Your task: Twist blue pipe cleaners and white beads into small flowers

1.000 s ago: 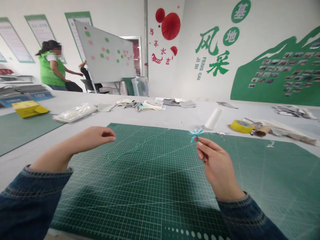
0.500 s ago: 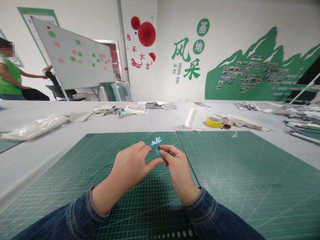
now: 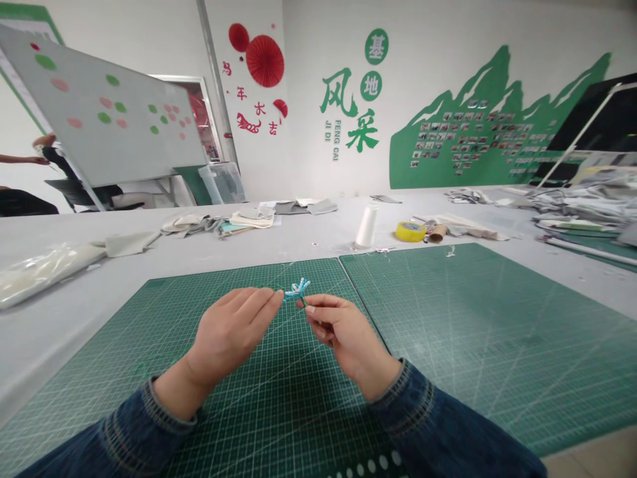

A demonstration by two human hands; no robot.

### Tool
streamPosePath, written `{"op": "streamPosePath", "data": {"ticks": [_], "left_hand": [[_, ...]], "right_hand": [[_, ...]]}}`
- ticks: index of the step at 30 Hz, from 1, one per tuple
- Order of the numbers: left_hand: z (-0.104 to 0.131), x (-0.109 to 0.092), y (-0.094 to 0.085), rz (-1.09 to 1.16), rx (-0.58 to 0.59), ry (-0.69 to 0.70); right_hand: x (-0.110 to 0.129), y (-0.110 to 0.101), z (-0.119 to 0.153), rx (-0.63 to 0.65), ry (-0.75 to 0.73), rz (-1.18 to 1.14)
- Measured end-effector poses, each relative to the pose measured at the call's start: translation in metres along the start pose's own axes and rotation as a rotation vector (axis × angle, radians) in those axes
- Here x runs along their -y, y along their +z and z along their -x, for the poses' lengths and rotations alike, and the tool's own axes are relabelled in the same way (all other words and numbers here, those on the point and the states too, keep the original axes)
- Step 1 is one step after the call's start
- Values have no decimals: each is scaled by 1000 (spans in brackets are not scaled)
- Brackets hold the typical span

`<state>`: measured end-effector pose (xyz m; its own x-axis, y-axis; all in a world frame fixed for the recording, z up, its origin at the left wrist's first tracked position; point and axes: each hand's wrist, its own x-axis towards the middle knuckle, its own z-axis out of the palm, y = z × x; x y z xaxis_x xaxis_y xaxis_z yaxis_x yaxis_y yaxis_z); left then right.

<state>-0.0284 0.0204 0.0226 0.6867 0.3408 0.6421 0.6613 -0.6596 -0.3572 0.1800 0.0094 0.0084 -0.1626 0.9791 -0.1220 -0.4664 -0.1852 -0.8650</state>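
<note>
- While the right hand [image 3: 351, 338] pinches its stem [image 3: 304, 301], the flower [image 3: 298, 288] is held above the green mat [image 3: 273, 378].
- The left hand [image 3: 231, 332] is at the petals [image 3: 291, 293]; I cannot tell whether it grips one.

- In my right grip [image 3: 348, 338]: blue-and-white flower [image 3: 298, 287], green stem [image 3: 304, 301].
- Below my grip: green cutting mat [image 3: 279, 385], gridded in white lines.
- Beyond my grip: white thread cone [image 3: 367, 228], yellow tape roll [image 3: 411, 232].
- Behind my grip: dark-blue sleeve [image 3: 432, 421].
</note>
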Motion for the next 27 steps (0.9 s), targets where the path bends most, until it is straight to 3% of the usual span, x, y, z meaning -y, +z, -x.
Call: {"op": "streamPosePath", "data": {"ticks": [3,6,9,12,16,22,24,27], "left_hand": [[3,1,14,417,29,-325],[-1,-11,25,1156,70,-742],[-8,-26,30,1805,26,-1059],[-14,-32,29,2066,-102,-1250],[-15,-25,21,2210,-185,-1244],[-11,-18,8,2318,-116,-1115],[-10,-15,9,2241,-202,-1114],[-11,-7,15,2037,-436,-1114]], "right_hand": [[1,0,0,-4,-14,-21],[2,0,0,-18,-29,-20],[2,-1,0,-32,-42,-21],[2,-1,0,-39,-66,-34],[3,-1,0,-42,-60,-51],[3,-3,-1,-43,-13,-96],[3,-3,-1,-34,-5,-109],[3,-3,0,-20,-19,-118]]}}
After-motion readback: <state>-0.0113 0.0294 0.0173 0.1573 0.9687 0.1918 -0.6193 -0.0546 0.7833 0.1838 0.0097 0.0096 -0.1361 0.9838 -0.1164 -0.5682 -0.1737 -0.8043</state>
